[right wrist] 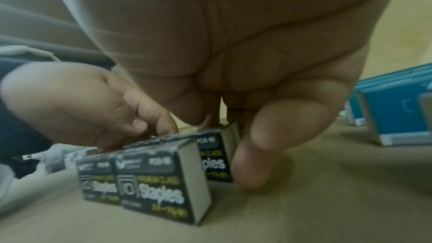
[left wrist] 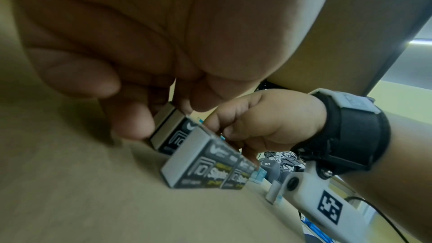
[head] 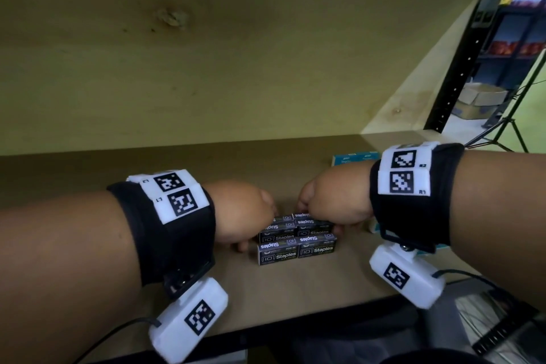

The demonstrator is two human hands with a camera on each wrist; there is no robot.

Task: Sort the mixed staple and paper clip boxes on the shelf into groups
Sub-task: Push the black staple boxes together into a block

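staple boxes (head: 297, 238), frame centre | between both hands | left hand (head: 242, 213) fingers, right hand (head: 334, 196) fingers clamp opposite ends | long axis left-right

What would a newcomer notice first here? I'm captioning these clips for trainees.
The tight cluster of black staple boxes in the middle of the wooden shelf, with the left hand and right hand closing on its two ends. Next, the blue boxes grouped apart on the right.
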